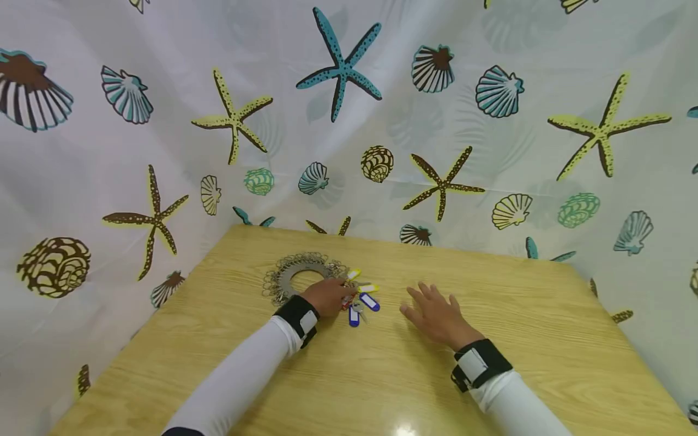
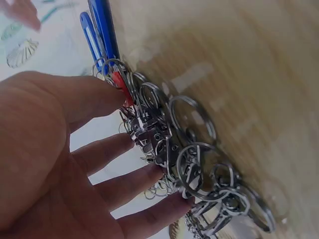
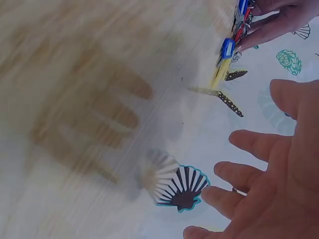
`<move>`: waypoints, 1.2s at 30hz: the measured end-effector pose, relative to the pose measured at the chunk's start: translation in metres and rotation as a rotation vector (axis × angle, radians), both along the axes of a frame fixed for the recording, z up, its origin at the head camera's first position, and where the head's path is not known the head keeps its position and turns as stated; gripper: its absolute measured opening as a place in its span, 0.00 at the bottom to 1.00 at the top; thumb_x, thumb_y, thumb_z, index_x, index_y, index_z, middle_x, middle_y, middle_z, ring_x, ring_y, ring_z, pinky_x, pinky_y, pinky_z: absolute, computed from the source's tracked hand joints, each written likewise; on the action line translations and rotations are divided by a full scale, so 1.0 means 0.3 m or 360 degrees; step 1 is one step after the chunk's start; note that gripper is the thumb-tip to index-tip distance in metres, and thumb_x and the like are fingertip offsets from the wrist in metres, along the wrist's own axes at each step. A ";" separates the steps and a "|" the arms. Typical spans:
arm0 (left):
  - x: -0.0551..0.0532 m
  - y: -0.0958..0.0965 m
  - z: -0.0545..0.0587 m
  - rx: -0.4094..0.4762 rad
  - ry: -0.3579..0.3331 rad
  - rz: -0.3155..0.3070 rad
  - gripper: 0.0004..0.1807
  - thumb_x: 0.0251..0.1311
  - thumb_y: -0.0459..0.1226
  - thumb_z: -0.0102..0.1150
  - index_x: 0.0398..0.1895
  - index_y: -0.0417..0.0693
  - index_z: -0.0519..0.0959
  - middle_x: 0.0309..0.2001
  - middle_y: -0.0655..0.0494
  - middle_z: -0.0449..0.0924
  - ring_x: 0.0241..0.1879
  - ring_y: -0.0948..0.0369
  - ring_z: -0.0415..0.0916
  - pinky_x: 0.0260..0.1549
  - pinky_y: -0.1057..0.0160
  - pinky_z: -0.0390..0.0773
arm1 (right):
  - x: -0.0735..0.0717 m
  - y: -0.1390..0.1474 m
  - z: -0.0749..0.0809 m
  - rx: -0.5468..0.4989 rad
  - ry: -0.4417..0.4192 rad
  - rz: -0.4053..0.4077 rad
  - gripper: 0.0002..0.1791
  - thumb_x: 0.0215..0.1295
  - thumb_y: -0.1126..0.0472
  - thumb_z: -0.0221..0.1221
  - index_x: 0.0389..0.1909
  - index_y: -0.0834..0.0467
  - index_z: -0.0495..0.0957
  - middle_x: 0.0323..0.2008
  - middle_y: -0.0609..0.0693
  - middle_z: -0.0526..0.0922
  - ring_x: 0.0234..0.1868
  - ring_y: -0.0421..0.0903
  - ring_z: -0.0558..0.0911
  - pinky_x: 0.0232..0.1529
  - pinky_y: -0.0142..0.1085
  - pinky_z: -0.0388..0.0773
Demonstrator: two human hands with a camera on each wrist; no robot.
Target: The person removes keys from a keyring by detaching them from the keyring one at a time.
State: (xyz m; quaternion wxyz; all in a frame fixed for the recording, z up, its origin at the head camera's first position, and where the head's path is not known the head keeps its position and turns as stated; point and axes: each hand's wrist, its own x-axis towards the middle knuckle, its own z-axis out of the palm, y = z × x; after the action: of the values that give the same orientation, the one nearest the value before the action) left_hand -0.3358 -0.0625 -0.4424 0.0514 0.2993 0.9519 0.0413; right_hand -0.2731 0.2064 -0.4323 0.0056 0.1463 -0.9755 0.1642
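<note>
My left hand (image 1: 327, 297) reaches over the right side of a flat grey ring (image 1: 285, 281) edged with many small metal split rings (image 2: 192, 117). Its fingers are extended and spread among the split rings in the left wrist view, the thumb tip right at a red key tag (image 2: 122, 88). Beside these fingertips lie two blue key tags (image 1: 369, 301), two yellow key tags (image 1: 368, 289) and a silver key (image 1: 358, 307). My right hand (image 1: 436, 315) hovers over the table to the right, fingers spread, holding nothing; its shadow falls on the wood.
The light wooden table (image 1: 518, 303) stretches to both sides and towards me. A white curtain (image 1: 349, 151) printed with starfish and shells hangs behind its far edge and round its sides.
</note>
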 end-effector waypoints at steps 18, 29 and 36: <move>0.164 0.155 0.065 -0.0249 0.0019 -0.0544 0.23 0.74 0.40 0.45 0.71 0.60 0.66 0.70 0.52 0.62 0.55 0.57 0.76 0.58 0.59 0.70 | -0.039 -0.114 0.011 0.0159 0.0238 0.0298 0.20 0.67 0.62 0.60 0.60 0.54 0.76 0.66 0.66 0.65 0.65 0.66 0.65 0.52 0.67 0.67; 0.169 0.141 0.076 0.0159 -0.0243 -0.0280 0.14 0.75 0.35 0.41 0.57 0.47 0.72 0.41 0.56 0.78 0.33 0.64 0.75 0.32 0.65 0.70 | -0.079 -0.108 -0.045 0.0090 0.0379 0.0314 0.07 0.56 0.64 0.68 0.27 0.51 0.80 0.34 0.47 0.84 0.39 0.52 0.81 0.35 0.56 0.74; 0.149 0.131 0.054 0.0134 0.0029 -0.0207 0.14 0.71 0.35 0.49 0.56 0.43 0.72 0.17 0.57 0.68 0.14 0.63 0.61 0.18 0.66 0.58 | -0.090 -0.089 -0.056 -0.0284 0.0159 0.0278 0.06 0.65 0.65 0.59 0.29 0.52 0.75 0.43 0.53 0.85 0.30 0.46 0.81 0.30 0.43 0.72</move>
State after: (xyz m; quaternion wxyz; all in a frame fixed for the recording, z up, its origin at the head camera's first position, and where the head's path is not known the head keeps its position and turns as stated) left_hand -0.2911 -0.0232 -0.4264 0.0327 0.3627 0.9283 0.0753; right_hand -0.3000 0.1795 -0.4489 0.0529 0.2376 -0.9391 0.2426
